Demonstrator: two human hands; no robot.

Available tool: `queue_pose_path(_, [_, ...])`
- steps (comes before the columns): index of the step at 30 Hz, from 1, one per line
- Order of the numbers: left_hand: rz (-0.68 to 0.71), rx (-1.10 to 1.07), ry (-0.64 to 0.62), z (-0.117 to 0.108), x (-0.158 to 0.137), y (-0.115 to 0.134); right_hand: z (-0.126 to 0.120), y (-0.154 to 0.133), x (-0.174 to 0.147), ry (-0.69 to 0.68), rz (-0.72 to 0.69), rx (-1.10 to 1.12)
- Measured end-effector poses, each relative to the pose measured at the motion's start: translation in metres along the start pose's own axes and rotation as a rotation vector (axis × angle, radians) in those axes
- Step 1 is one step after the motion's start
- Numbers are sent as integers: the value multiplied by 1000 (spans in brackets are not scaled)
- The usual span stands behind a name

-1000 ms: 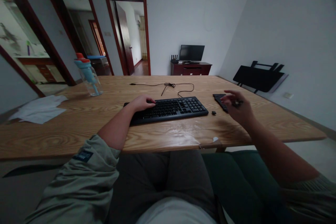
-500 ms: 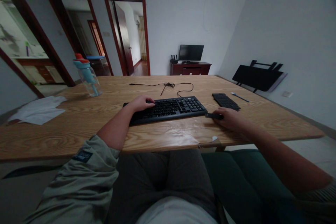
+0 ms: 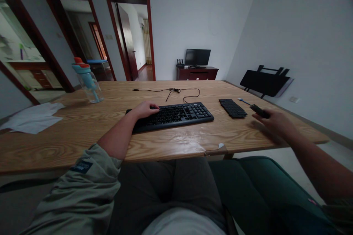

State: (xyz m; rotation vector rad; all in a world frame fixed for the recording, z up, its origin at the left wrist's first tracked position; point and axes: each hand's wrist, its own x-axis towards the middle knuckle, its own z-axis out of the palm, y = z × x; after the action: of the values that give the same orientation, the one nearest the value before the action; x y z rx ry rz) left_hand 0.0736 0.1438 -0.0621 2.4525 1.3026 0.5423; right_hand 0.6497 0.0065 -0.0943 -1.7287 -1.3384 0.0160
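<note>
A black computer keyboard (image 3: 179, 115) lies on the wooden table in front of me. My left hand (image 3: 145, 110) is closed over its left part, with the fingers bent toward the keys. Out to the right, my right hand (image 3: 273, 119) is raised a little above the table and pinches a short black bar (image 3: 259, 111), whose exact kind I cannot make out. Left of that hand lies a flat block of black keys (image 3: 233, 108). Just behind the bar is a thin blue brush (image 3: 244, 100) with a pale tip, partly covered by the bar.
The keyboard's thin black cable (image 3: 175, 90) lies behind it, bundled in the middle. A clear bottle with a blue and red lid (image 3: 88, 82) stands at the back left, near white paper sheets (image 3: 34, 117). A brown flap with a white piece (image 3: 216, 150) is at the table's front edge.
My right hand has moved right and lifted with the black bar, from beside the keyboard's right corner to beyond the block of keys. My left hand stays on the keyboard. The view has shifted slightly.
</note>
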Motion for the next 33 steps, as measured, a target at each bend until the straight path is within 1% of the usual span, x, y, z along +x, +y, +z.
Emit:
queue_pose_path(3, [-1,3,7,0,0,0,7,3,0,-75,2,-259])
queue_pose_path(9, [-2,-6,-2,1,-1,-1,17,4,-4,-223,12,-362])
queue_pose_path(13, [-5,-25,18,1,0,-1,15,0,-4,-263,86,-362])
queue_pose_path(16, [-9,-32,24,0,-1,-1,12,-5,-4,-253,125,-327])
queue_pose_path(19, [-14,-31,21,-1,-1,1,11,-9,-5,-233,117,-324])
queue_pose_path(23, [-11,-29,17,-1,-2,2,12,-13,-7,-239,112,-313])
queue_pose_path(28, [-4,-31,19,0,-1,0,13,-13,-6,-235,121,-316])
queue_pose_path(33, [-4,-43,29,0,0,-2,14,-14,-6,-229,93,-276])
